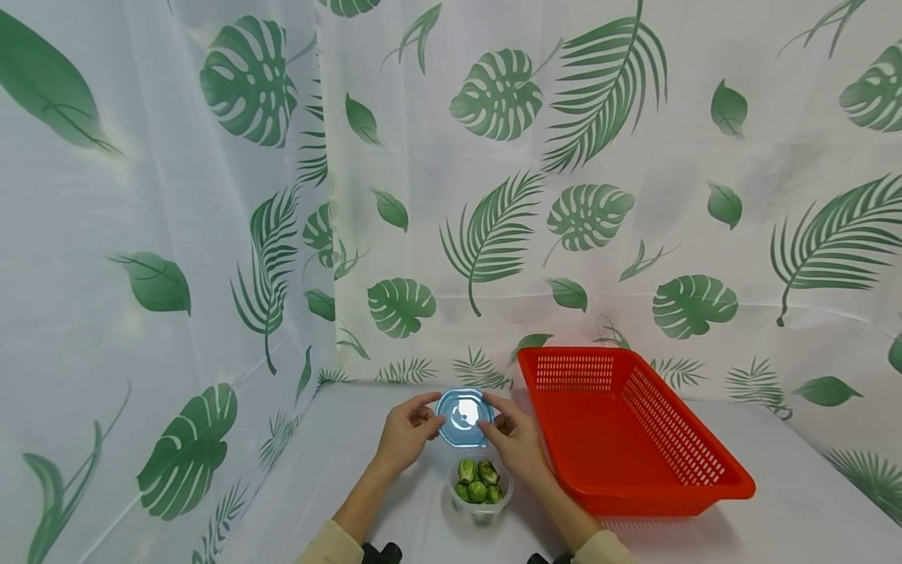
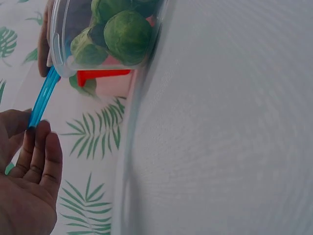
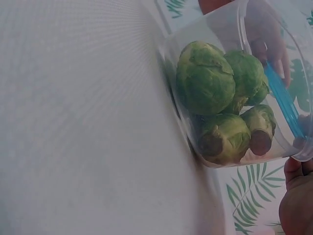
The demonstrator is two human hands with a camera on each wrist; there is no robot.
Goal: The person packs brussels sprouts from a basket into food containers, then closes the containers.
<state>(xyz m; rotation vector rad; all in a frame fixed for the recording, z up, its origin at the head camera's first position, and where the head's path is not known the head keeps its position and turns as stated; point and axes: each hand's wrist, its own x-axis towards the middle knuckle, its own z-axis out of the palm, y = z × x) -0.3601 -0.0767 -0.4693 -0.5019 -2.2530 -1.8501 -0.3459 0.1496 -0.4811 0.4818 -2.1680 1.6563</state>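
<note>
A blue lid (image 1: 465, 417) is held up by both hands, just beyond a clear plastic container (image 1: 481, 513). My left hand (image 1: 409, 433) pinches the lid's left edge between thumb and fingers; the left wrist view shows that hand (image 2: 32, 171) gripping the thin blue rim. On the opposite edge, my right hand (image 1: 517, 439) pinches the lid the same way. Several Brussels sprouts (image 1: 478, 491) lie inside the container, which stands uncovered on the table. Through its clear wall the sprouts (image 3: 205, 78) show close up in the right wrist view.
A large red plastic basket (image 1: 634, 439) with slotted sides stands right of the container, close to my right forearm. The white-covered table (image 1: 789, 501) meets a leaf-patterned curtain (image 1: 423, 235) at the back and left.
</note>
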